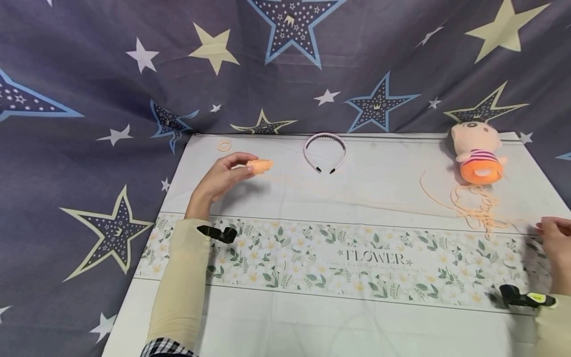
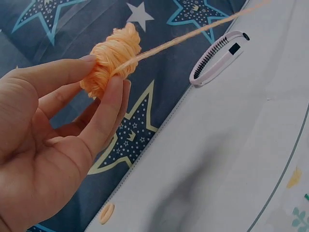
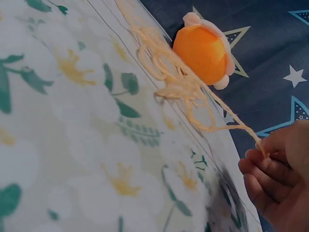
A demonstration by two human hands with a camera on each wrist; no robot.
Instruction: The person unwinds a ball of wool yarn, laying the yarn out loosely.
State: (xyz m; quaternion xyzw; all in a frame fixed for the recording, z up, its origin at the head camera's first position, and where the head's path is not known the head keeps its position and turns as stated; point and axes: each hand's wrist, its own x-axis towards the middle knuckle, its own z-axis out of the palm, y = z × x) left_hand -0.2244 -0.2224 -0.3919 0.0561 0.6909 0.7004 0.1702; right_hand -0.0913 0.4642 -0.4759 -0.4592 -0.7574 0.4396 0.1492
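A small wound bundle of orange yarn [image 2: 113, 58] is pinched between the thumb and fingers of my left hand [image 1: 225, 176], raised above the table's left side. From it a strand [image 2: 178, 40] stretches rightward across the table. At the far right, my right hand [image 1: 557, 243] pinches the yarn between thumb and forefinger, seen in the right wrist view, its other fingers curled. Between that hand and the plush toy lies a loose tangle of the same yarn [image 1: 482, 210], with loops spreading over the tablecloth.
A plush toy [image 1: 478, 151] in striped top and orange bottom lies at the back right. The pink headband [image 1: 325, 136] with black teeth sits at back centre, and a small pale ring [image 1: 224, 146] at back left. A star-printed curtain [image 1: 111, 163] borders the table.
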